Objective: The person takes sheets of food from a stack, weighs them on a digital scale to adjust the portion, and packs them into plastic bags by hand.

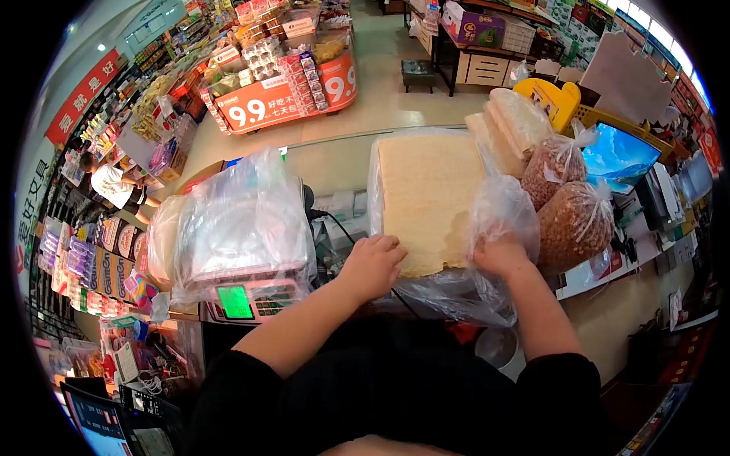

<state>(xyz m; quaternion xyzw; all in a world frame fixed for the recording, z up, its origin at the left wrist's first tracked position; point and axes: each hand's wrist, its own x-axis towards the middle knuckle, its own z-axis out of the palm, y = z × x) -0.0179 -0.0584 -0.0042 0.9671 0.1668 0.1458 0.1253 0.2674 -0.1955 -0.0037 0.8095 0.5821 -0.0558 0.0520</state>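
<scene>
A stack of thin, pale yellow flat sheets, a foodstuff whose exact kind I cannot tell, lies on clear plastic in front of me. My left hand is at the stack's lower left edge, fingers loosely bent and holding nothing I can see. A clear plastic bag covers the fingers of my right hand, which is closed in it at the sheets' lower right edge. Whether those fingers also pinch a sheet is hidden. More clear plastic hangs crumpled below the stack.
Left of the stack is a scale with a lit green display, its top under plastic bags. Two tied bags of brown nuts, folded sheets and a monitor stand right. A person is among the shelves.
</scene>
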